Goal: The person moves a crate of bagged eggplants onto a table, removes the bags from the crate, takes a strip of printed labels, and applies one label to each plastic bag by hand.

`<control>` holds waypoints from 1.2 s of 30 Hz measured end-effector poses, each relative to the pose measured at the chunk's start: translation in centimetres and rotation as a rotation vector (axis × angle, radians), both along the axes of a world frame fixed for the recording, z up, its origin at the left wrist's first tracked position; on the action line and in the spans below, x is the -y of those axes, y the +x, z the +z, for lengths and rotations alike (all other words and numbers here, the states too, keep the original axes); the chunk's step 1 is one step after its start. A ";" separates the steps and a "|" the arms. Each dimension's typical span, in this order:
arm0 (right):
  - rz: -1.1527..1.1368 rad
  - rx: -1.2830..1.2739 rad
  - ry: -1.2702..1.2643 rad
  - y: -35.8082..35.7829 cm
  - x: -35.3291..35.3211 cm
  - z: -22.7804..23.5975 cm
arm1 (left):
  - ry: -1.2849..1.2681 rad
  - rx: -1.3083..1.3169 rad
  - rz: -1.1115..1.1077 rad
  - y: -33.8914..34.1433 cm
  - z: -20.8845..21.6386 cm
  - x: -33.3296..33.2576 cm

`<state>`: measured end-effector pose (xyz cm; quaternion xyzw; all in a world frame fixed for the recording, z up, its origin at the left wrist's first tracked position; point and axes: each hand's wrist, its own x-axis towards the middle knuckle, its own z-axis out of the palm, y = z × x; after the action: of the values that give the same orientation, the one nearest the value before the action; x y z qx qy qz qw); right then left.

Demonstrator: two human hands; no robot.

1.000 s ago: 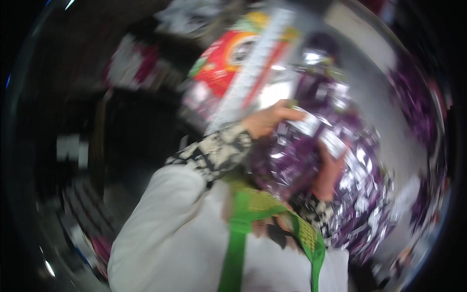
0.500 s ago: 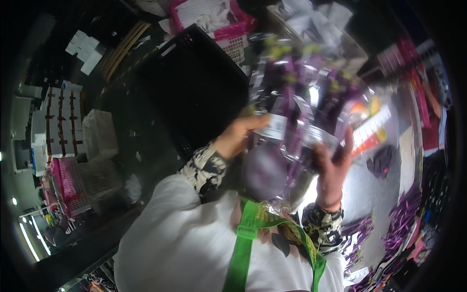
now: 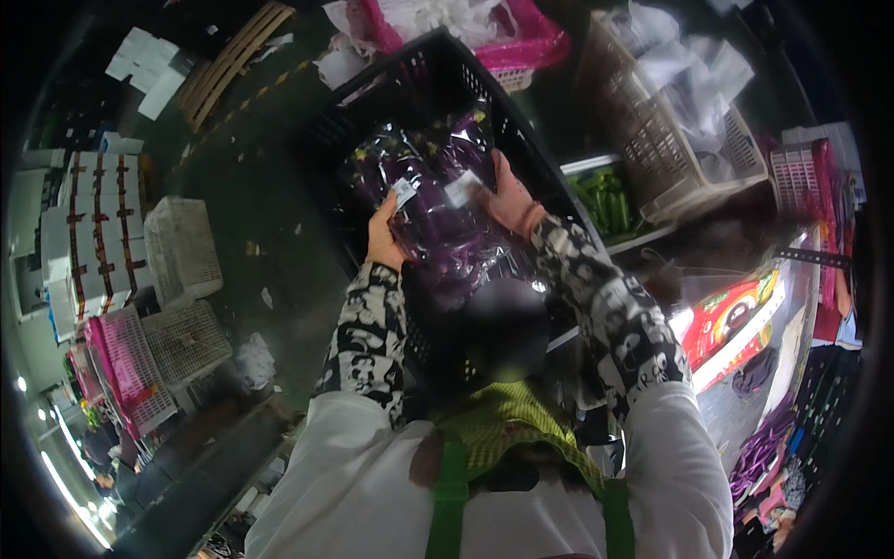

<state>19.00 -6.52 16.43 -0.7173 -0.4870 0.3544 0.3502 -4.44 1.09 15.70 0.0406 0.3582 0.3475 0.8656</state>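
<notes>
Clear plastic packs of long purple eggplants [image 3: 424, 210] with white labels lie inside a black crate [image 3: 521, 112], or just above its floor; I cannot tell which. My left hand [image 3: 386, 238] grips the left pack at its label, thumb on top. On the right pack, my right hand [image 3: 514, 197] is closed around the edge beside a second label. Both arms reach forward over the near side of the crate. A dark round blur hides part of the packs' near end.
Right of the crate stands a container of green vegetables [image 3: 610, 200], beside a cream basket [image 3: 652, 149] stuffed with white plastic. A pink-lined basket [image 3: 521, 42] sits beyond. Loose eggplants [image 3: 764, 452] lie on the right-hand table. Stacked white boxes [image 3: 102, 233] stand at the left.
The eggplant packs, held close to my chest before, are now forward and lower, inside the black crate. Both arms have stretched out with them, and my view has turned.
</notes>
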 end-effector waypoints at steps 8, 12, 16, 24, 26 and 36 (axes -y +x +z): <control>-0.116 0.350 -0.546 -1.8 5.4 -1.9 | 0.004 -0.411 -0.188 -2.6 -10.1 -1.9; -0.333 0.309 -0.768 -3.3 10.4 -1.7 | -0.058 -0.388 0.142 -2.7 -11.7 -4.3; -0.327 0.300 -0.427 -5.8 13.5 -0.1 | -0.001 -0.614 0.013 -4.3 -16.6 -7.6; -0.154 0.150 -0.054 -10.9 23.1 13.0 | -2.396 2.574 0.279 6.6 -4.7 4.3; -0.165 0.074 -0.035 -10.3 26.7 14.5 | -2.648 1.885 0.835 8.2 -1.7 9.2; -1.264 0.757 -0.320 -4.6 59.7 21.5 | -2.922 1.654 1.607 5.2 -1.4 8.6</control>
<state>14.43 -66.25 37.93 -0.9751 -0.0122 -0.1182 0.1870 0.72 -7.53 14.31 0.9587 0.1930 -0.0065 0.2086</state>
